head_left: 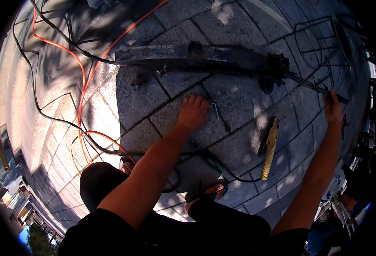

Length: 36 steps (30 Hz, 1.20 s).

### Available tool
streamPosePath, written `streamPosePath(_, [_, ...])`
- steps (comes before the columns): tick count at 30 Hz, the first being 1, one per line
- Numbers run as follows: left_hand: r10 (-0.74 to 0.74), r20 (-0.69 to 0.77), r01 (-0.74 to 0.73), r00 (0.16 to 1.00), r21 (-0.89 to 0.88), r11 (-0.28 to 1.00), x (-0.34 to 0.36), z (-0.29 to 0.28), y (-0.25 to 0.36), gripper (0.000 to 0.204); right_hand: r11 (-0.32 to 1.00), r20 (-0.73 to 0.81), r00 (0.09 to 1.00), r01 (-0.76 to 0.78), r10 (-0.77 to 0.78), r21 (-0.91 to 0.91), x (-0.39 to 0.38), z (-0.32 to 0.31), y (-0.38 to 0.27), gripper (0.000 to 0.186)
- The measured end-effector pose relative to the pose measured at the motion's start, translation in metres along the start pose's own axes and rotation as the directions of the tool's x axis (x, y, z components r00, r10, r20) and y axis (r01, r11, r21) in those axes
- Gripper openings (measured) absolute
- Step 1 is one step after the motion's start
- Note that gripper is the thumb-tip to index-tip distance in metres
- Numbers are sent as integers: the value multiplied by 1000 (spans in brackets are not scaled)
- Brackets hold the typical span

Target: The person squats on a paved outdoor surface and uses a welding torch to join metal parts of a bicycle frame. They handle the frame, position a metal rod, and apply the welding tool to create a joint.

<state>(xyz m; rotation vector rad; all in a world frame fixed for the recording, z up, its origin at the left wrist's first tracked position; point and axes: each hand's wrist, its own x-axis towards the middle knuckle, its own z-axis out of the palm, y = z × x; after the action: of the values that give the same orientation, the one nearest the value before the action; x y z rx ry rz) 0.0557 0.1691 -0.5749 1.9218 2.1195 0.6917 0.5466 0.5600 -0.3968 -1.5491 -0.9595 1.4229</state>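
My left hand point(194, 112) is low over the paving with its fingers curled, right beside a thin silver rod point(215, 110); whether it holds the rod is unclear. My right hand point(333, 106) grips a dark metal bar point(314, 86) extending from the right end of a long, dark, scuffed metal beam point(222, 57). The beam lies across the pavers above my left hand, with a small dark metal piece point(139, 79) below its left part. A yellow welding holder point(269, 149) on a black cable point(239, 176) lies between my forearms.
Orange hoses point(82, 77) and black cables point(55, 119) run over the sunlit paving point(55, 153) at left and by my sandalled feet. Dark wire-like metal frames point(324, 42) are at upper right. Assorted objects, too small to name, crowd the lower right rim.
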Motion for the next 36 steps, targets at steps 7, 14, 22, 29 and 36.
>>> streamPosePath(7, [6, -1, -6, 1000, -6, 1000, -1, -3, 1, 20, 997, -11, 1000, -2, 3, 81, 2, -4, 14, 21])
streamPosePath(14, [3, -8, -4, 1000, -34, 999, -3, -5, 0, 20, 998, -269, 963, -16, 1, -53, 8, 29, 20, 21])
streamPosePath(22, [-20, 8, 20, 1000, -17, 1000, -4, -1, 0, 26, 986, -431, 902, -90, 21, -140, 6, 60, 4, 24])
streamPosePath(29, [-16, 12, 16, 1000, -14, 1000, -4, -3, -2, 23, 987, -58, 998, 43, -35, 155, -9, 58, 6, 19])
streamPosePath(36, [-16, -15, 16, 1000, -11, 1000, -1, -2, 1, 19, 995, -249, 968, 3, -28, -100, 29, 34, 11, 23])
